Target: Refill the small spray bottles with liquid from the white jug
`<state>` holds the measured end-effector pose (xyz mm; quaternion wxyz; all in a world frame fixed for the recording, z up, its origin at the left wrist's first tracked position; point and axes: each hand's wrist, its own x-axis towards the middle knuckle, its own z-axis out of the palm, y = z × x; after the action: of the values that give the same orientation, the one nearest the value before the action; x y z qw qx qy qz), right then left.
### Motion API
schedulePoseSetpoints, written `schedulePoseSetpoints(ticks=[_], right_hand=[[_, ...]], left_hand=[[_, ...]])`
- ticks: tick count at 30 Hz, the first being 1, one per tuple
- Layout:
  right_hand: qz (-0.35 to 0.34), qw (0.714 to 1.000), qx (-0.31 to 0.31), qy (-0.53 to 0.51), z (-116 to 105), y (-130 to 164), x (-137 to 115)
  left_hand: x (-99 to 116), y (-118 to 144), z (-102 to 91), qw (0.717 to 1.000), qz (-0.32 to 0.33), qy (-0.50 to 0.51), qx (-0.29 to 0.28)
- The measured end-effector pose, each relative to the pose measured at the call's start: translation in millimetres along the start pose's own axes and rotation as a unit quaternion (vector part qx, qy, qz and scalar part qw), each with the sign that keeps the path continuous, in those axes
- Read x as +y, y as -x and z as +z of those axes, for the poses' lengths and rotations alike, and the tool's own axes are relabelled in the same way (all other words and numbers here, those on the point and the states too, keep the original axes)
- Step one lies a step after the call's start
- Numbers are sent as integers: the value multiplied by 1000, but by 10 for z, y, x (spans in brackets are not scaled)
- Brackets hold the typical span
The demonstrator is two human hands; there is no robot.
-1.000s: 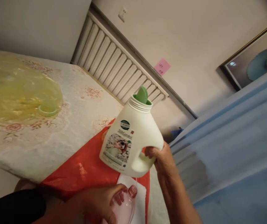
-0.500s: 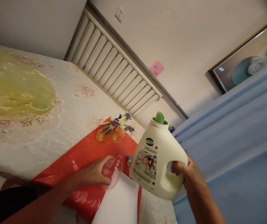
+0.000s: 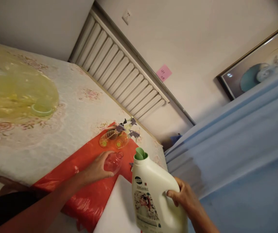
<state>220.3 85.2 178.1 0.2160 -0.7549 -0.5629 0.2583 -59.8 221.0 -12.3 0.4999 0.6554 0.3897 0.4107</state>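
We saw the white plastic detergent jug (image 3: pixel 153 197) right of the clear round bottle (image 3: pixel 113 161) on the red plastic sheet (image 3: pixel 85 181); behind lay the amber spray bottles (image 3: pixel 116 136); far left, the yellow translucent basin (image 3: pixel 15 90).

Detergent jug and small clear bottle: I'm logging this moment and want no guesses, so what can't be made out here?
Head view only:
- Detergent jug: base cut off by the bottom edge; label print too small to read.
- Right hand: fingers wrapped into the handle, partly hidden.
- Clear bottle: the left hand covers part; contents unclear.
- Pink sticky note: writing too small.
- Spray bottles: overlapping, count uncertain.
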Motion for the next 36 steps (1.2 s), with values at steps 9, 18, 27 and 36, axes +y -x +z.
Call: schedulePoseSetpoints(ticks=[9,18,27,36], right_hand=[[6,997,-42,58,62,27,-46],[-41,994,-99,8,19,17,-12],[-78,987,-139,-9,17,-22,-94],[-78,985,-157,5,12,-101,-195]], left_hand=[[-153,-85,54,999,3,-40,-15],[-241,-98,68,997,-28,-59,-40],[-172,-88,-8,997,-4,-57,-53],[-242,-140,3,998,18,-46,-45]])
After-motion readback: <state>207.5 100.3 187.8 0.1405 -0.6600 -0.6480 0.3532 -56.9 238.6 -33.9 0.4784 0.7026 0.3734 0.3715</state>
